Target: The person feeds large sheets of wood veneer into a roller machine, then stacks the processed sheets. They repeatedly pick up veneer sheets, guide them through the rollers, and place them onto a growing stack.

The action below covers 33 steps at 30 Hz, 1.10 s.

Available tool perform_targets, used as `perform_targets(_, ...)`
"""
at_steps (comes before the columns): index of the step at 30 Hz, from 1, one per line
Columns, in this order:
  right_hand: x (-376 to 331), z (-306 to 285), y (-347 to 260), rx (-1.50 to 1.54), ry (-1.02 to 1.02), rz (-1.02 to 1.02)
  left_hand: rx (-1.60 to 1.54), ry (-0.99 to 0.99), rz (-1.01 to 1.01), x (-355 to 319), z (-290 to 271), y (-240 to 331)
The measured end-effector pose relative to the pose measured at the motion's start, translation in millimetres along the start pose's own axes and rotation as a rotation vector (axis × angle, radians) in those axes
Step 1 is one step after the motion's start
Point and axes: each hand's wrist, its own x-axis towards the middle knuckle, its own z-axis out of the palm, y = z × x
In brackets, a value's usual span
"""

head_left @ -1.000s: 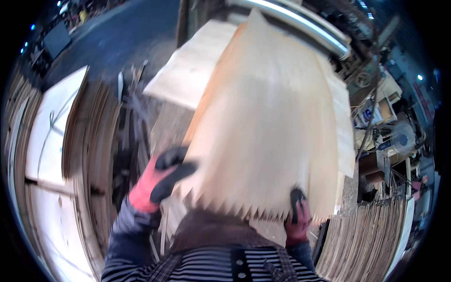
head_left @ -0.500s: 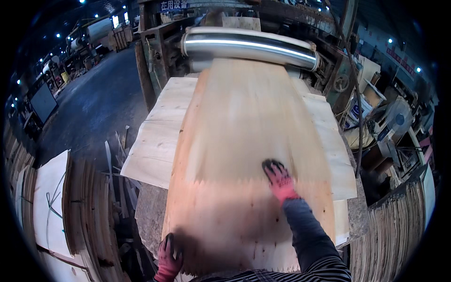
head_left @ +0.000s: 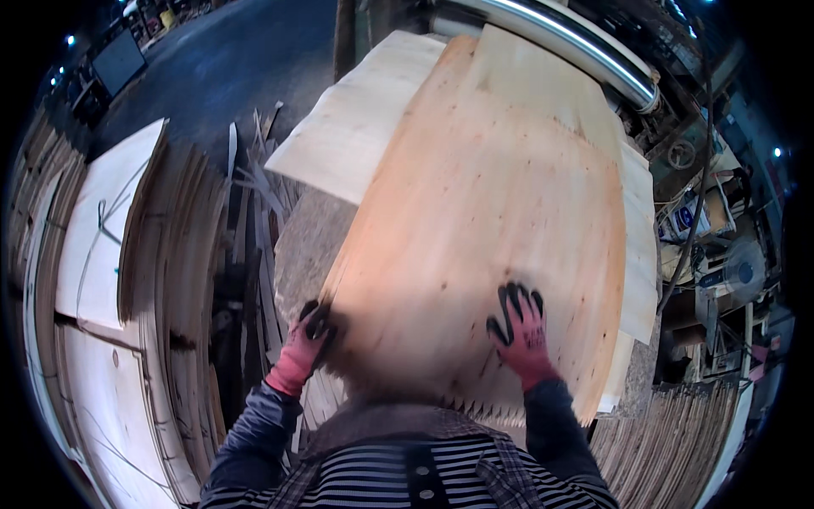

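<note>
A long, thin wood veneer sheet (head_left: 475,220) with a jagged near edge lies before me and reaches up to a shiny metal roller (head_left: 585,38). My left hand (head_left: 303,346), in a pink glove with black fingertips, is at the sheet's near left edge, its fingers bent together over the edge. Flat on top of the sheet, right of its middle, rests my right hand (head_left: 521,331) in a matching glove, fingers spread. Paler veneer sheets (head_left: 360,114) stick out beneath on both sides.
Bundled veneer stacks (head_left: 110,229) stand at the left, one tied with cord. Narrow wood offcuts (head_left: 259,182) lie between them and the worktable (head_left: 314,237). More stacked sheets (head_left: 670,441) stand at the lower right. A fan (head_left: 744,267) and clutter are beyond the table's right side.
The view has tilted down and turned. The veneer's jagged seam has shifted toward the roller. My right hand is now nearer my body, and my left hand has moved up along the sheet's left edge.
</note>
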Motion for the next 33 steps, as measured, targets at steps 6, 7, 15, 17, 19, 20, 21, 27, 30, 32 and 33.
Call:
perform_targets(6, -130, 22, -65, -0.011, -0.275, 0.194, -0.378, -0.329, 0.064, 3, 0, 52)
perform_targets(7, -135, 26, -70, -0.025, -0.280, 0.234, -0.034, -0.174, 0.238, 6, 11, 42)
perform_targets(15, -155, 69, -64, -0.200, -0.329, 0.480, -0.900, -0.795, -0.521, 56, -7, 62)
perform_targets(17, -153, 67, -68, -0.180, -0.324, 0.488, -0.751, -0.568, -0.308, 59, 9, 40)
perform_targets(19, -155, 69, -69, -0.189, -0.281, 0.531, -0.808, -0.253, -0.157, 65, 14, 30)
perform_targets(20, -157, 71, -68, -0.201, -0.226, 0.560, -0.648, -0.154, -0.043, 64, 8, 26)
perform_targets(21, -149, 72, -64, -0.252, -0.211, 0.569, -0.522, -0.150, -0.031, 68, 5, 12)
perform_targets(27, -66, 87, 5, -0.257, -0.049, 0.637, -0.402, -0.353, -0.055, 53, -4, -33)
perform_targets(30, -45, 67, 13, -0.278, 0.024, 0.609, -0.304, -0.391, -0.025, 50, -11, -16)
perform_targets(32, -46, 78, -10, -0.163, 0.016, 0.576, -0.304, -0.332, -0.032, 54, -13, -15)
perform_targets(33, -51, 95, -1, -0.227, 0.005, 0.530, -0.423, -0.354, -0.142, 59, -6, -3)
